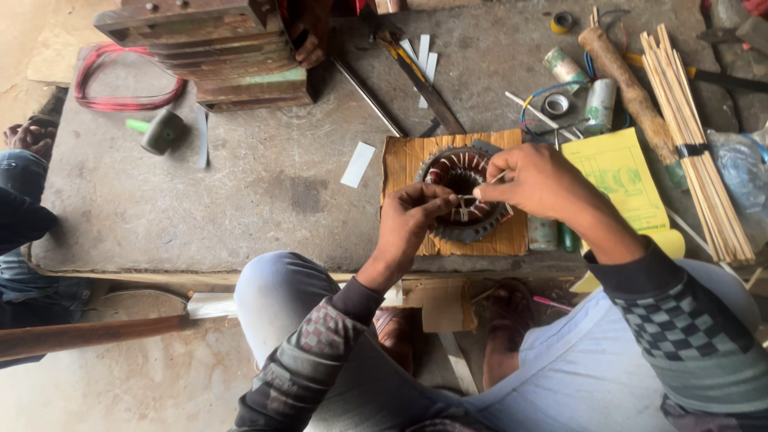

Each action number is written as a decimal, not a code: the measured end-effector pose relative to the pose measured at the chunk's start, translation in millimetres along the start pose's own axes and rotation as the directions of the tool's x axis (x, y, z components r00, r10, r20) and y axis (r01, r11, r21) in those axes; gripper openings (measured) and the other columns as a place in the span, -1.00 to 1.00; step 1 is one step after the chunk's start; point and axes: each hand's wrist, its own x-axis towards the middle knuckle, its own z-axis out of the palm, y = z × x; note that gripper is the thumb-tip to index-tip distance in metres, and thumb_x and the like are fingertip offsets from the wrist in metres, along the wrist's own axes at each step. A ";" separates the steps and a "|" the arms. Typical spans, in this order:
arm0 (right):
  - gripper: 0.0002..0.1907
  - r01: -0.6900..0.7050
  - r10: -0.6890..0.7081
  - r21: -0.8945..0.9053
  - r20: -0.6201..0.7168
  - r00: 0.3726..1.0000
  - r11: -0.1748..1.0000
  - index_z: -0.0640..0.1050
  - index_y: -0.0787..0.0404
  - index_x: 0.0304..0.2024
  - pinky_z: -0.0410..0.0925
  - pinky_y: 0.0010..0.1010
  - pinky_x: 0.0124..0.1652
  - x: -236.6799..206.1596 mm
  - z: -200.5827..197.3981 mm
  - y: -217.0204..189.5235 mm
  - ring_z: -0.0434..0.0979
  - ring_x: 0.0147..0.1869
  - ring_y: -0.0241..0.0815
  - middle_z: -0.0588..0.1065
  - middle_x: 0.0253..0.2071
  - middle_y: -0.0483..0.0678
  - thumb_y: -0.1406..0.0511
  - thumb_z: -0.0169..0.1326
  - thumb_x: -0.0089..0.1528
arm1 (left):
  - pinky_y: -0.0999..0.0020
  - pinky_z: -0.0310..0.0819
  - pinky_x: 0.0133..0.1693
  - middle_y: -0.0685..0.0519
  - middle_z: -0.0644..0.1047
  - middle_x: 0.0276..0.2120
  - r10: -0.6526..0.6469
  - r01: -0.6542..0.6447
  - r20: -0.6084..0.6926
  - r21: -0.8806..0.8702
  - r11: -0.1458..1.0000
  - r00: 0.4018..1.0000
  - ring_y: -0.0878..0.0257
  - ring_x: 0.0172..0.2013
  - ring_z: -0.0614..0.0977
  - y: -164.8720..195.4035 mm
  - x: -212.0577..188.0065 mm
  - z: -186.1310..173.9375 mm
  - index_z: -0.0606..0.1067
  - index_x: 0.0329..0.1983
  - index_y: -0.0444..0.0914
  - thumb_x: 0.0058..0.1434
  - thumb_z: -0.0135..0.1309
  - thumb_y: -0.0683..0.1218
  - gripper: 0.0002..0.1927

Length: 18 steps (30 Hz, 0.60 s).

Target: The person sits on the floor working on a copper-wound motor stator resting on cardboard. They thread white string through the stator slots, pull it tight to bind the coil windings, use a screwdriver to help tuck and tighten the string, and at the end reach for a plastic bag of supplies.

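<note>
Round motor stator (462, 194), a dark metal ring with coppery windings in its slots, lying flat on a ribbed tan cardboard square (404, 164) at the near edge of a rough grey stone slab (264, 184). Held over the ring's near side, a thin pale strip (466, 202), small and partly hidden, pinched from both ends. Left hand (412, 216) raised from below, thumb and forefinger closed together on the strip's left end, remaining fingers curled. Right hand (538, 182) reaching in from the right, fingertips clamped on the strip's other end, a slim pale sliver poking out above the knuckles. Sleeves in a knitted checker pattern, grey and dull red. Just right of the cardboard, a yellow printed paper sheet (620, 172); beyond it a bundle of pale wooden sticks (692, 136) bound with a dark band, and a rough brown wooden handle (632, 92). Rolls of tape (556, 104) and cylindrical spools near the top right. To the left, a white paper slip (358, 164), a dark mallet with a green handle (160, 130), a loop of red wire (120, 84), and a rusty stack of flat metal plates (232, 56).
</note>
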 end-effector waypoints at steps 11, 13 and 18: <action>-0.67 0.006 -0.013 -0.060 -0.110 0.994 0.998 0.63 0.19 -0.39 0.35 -0.30 -0.40 10.1 6.5 11.0 0.54 -0.49 -0.16 0.56 -0.55 -0.01 0.09 0.37 0.07 | 0.08 0.51 -0.37 -0.18 0.62 -0.43 0.128 -0.291 0.263 0.801 0.523 0.956 -0.09 -0.45 0.64 22.2 -38.8 23.6 0.59 -0.27 -0.30 0.21 0.13 -0.01 -0.75; -0.67 0.011 -0.022 -0.071 -0.161 0.987 0.997 0.61 0.21 -0.39 0.35 -0.25 -0.41 13.5 8.3 12.1 0.53 -0.50 -0.12 0.54 -0.57 0.03 0.10 0.38 0.08 | 0.05 0.50 -0.40 -0.18 0.60 -0.46 0.116 -0.304 0.283 0.836 0.456 0.952 -0.11 -0.48 0.63 20.6 -40.1 24.9 0.57 -0.29 -0.29 0.20 0.14 0.02 -0.74; -0.65 0.317 -0.337 -0.115 -0.336 0.880 0.942 0.50 0.29 -0.49 0.36 -0.26 -0.37 24.4 15.3 15.0 0.53 -0.43 -0.14 0.52 -0.51 -0.01 0.22 0.41 0.07 | 0.01 0.46 -0.44 -0.18 0.53 -0.53 0.110 -0.339 0.320 0.879 0.335 0.941 -0.11 -0.53 0.59 15.7 -36.7 20.8 0.52 -0.33 -0.28 0.24 0.14 0.03 -0.74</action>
